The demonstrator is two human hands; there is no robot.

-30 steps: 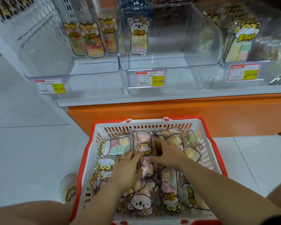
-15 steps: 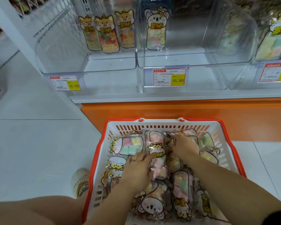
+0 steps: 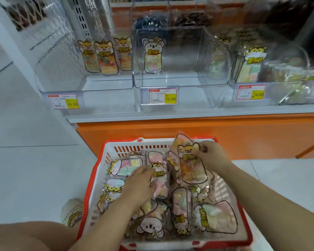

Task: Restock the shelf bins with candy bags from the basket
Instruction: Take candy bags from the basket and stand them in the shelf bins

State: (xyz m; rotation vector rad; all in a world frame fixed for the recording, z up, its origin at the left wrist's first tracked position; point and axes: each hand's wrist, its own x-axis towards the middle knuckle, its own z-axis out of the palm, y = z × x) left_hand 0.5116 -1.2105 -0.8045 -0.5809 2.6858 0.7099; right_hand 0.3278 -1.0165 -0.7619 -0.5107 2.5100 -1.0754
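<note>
I'd lift the fox-print candy bag [image 3: 188,161] clear of the basket [image 3: 125,140] rim before swinging it to the clear bin [image 3: 62,73], well above and left of my right hand [image 3: 213,157]. That hand pinches the bag's top edge, fingers curled. My left hand [image 3: 138,186] lies fairly flat on a pastel marshmallow bag [image 3: 159,183] and seems to grip nothing.

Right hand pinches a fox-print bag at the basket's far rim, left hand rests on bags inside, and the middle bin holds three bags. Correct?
Only the count is wrong: the head view shows the middle bin holding one koala-print bag. The right hand does pinch the fox-print bag at the basket's far rim, and the left hand rests on bags inside.
</note>
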